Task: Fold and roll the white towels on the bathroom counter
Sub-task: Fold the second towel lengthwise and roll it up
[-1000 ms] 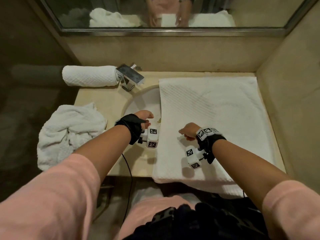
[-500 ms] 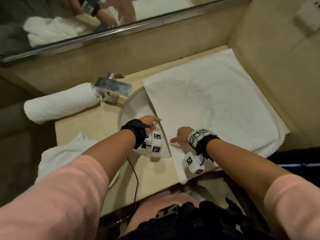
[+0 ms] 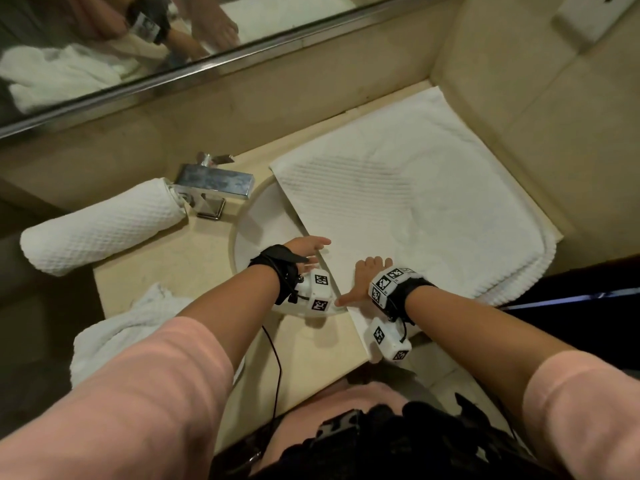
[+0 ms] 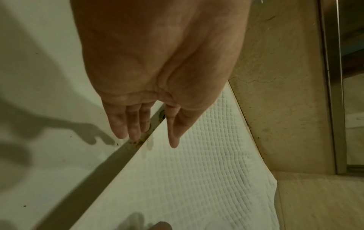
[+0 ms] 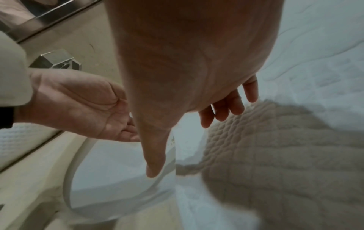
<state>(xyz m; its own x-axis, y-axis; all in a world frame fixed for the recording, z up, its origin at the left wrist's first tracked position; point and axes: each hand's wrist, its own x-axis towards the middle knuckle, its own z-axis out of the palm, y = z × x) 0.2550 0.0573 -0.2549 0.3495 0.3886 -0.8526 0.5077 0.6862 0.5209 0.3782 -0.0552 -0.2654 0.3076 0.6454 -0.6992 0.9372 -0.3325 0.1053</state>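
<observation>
Three white towels are in view; the one in hand, the flat towel [image 3: 408, 216], lies spread on the right part of the tabletop [image 3: 166, 265], its left edge overhanging the sink [image 3: 263, 223] and running from near right to far left; its long axis appears to follow that edge. Both hands sit at this edge, fingers straight and loosely spread, gripping nothing; the left hand [image 3: 304, 249] hovers over the edge, just left of it; the right hand [image 3: 363, 278] is over the cloth nearer the front, whether touching cannot be told. Judged, a roll would travel rightward. A rolled towel [image 3: 100, 226] lies far left beside the tap [image 3: 214, 183]; a crumpled towel [image 3: 117, 334] sits near left.
</observation>
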